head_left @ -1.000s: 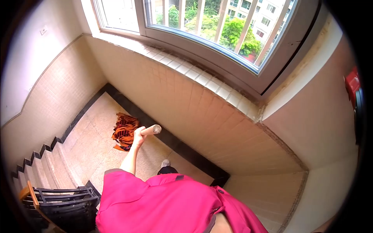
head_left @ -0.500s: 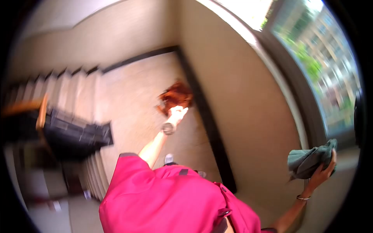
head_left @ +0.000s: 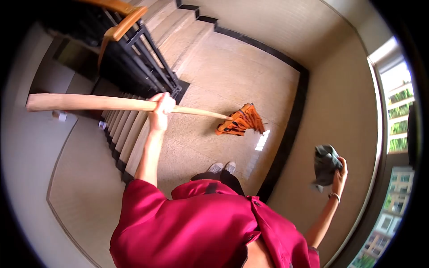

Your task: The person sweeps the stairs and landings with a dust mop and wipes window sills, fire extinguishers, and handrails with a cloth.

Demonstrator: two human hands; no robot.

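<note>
My left hand (head_left: 163,109) is wrapped round the wooden handle (head_left: 103,102) of a mop. The handle's thick end reaches to the far left, and its other end meets the mop head (head_left: 241,121), made of orange and black strips, which rests on the landing floor. On the right, my right hand (head_left: 340,176) grips a grey-green cloth (head_left: 326,165), held bunched up near the wall below the window.
Black railings (head_left: 145,56) with a wooden handrail (head_left: 127,22) stand at the upper left. Steps (head_left: 174,33) rise behind them, and other steps (head_left: 129,134) descend on the left. A barred window (head_left: 400,107) is at the right.
The view has turned, bringing the railings to the upper left. The mop handle now lies across the view, its end at the left. My right hand and the cloth sit a little farther left.
</note>
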